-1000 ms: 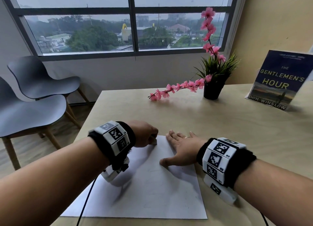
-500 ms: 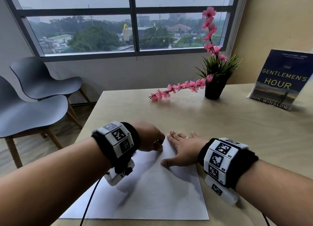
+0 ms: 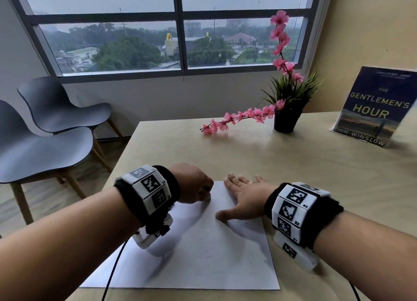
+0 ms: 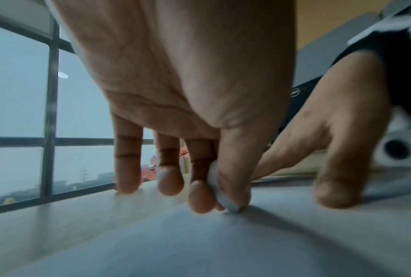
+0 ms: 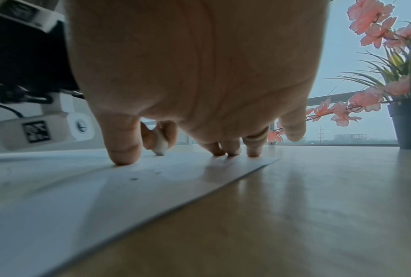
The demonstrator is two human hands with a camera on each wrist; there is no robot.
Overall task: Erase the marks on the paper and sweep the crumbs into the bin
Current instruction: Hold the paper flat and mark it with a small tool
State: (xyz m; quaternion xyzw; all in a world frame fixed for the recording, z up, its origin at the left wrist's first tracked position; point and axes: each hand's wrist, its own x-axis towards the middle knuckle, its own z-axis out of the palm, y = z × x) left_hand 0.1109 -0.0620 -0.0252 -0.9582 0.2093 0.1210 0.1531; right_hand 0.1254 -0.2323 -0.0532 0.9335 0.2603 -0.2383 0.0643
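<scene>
A white sheet of paper (image 3: 203, 255) lies on the wooden table (image 3: 293, 170) in front of me, with faint pencil marks and a few dark crumbs (image 3: 244, 223) on it. My left hand (image 3: 194, 183) pinches a small white eraser (image 4: 220, 195) between thumb and index finger and presses its tip onto the paper near the far edge. The eraser (image 5: 160, 145) also shows in the right wrist view. My right hand (image 3: 242, 194) lies flat with fingers spread on the sheet's far right part, holding it down. No bin is in view.
A black pot with a pink flower branch (image 3: 285, 118) stands at the back of the table. A book (image 3: 376, 106) stands upright at the far right. Two grey chairs (image 3: 45, 138) sit left of the table, below the window.
My left hand with the eraser has shifted slightly right and back toward me along the paper's far edge. The right hand stays flat in place.
</scene>
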